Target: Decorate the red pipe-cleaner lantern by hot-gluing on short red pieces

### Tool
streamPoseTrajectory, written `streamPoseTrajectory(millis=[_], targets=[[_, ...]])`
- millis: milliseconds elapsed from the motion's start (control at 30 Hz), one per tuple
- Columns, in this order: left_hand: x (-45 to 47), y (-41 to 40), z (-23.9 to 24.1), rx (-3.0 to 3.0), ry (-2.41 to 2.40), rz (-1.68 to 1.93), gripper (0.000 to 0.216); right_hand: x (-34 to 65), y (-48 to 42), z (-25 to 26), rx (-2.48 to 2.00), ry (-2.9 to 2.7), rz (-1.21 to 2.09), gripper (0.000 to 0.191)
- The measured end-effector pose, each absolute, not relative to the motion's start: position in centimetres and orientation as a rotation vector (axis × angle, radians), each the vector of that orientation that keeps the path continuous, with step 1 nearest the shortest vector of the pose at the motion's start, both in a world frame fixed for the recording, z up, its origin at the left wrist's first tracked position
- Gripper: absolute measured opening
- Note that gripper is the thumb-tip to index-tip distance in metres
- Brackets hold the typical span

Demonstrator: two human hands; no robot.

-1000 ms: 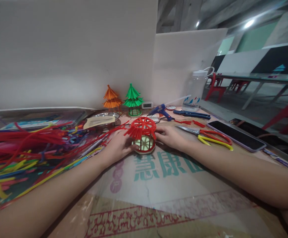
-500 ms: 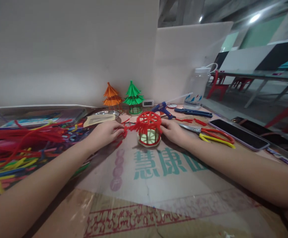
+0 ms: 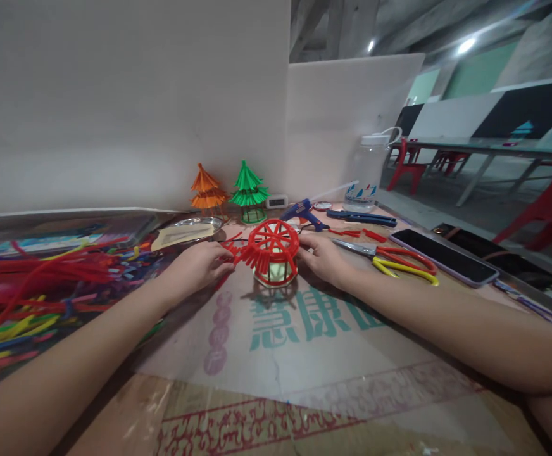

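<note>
A small red pavilion-like frame [image 3: 273, 253], made of fuzzy craft stems, is in the middle of the table. Its top is a spoked ring, with a short red fringe along the near left side. My right hand [image 3: 322, 258] is curled against its right side, thumb and fingers gripping the frame. To the left, my left hand [image 3: 204, 266] has its fingers pinched together beside short red stem pieces [image 3: 232, 246]. Whatever sits between those fingertips is too small to make out. Behind stand an orange pagoda model [image 3: 206, 190] and a green one [image 3: 249, 193].
Colourful craft stems [image 3: 48, 285] heap on the left beside a metal plate [image 3: 181, 231]. At the back right are a blue glue gun [image 3: 302, 212], a water bottle [image 3: 365, 174] and a blue cutter [image 3: 361, 218]. Scissors [image 3: 406, 261] and a phone [image 3: 442, 256] lie at right.
The whole view has shifted, so things sit a little further left and lower. The red frame has turned or tipped slightly in my right hand. My left hand stays near the red pieces.
</note>
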State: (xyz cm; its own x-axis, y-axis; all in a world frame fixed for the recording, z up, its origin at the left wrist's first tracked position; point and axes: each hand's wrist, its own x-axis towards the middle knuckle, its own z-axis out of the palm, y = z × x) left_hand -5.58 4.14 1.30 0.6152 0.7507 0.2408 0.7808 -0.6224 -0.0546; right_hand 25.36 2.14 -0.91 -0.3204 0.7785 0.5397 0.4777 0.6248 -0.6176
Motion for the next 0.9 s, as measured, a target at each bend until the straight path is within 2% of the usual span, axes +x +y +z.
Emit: streamPoseTrajectory(millis=[300,567,900], targets=[[-5.0,3.9,1.3,-2.670,-1.437,-0.237,0.030,25.2,2.0,-0.7,-1.071,-2.029,0.449,0.024],[-5.7,4.3,0.8,-2.627,-1.522,-0.353,0.030,25.1,2.4,-0.9,-1.141,-2.030,0.461,0.023],[-5.8,4.5,1.7,-2.602,-1.596,-0.373,0.045,25.2,2.2,-0.8,-1.139,-2.045,0.459,0.021]])
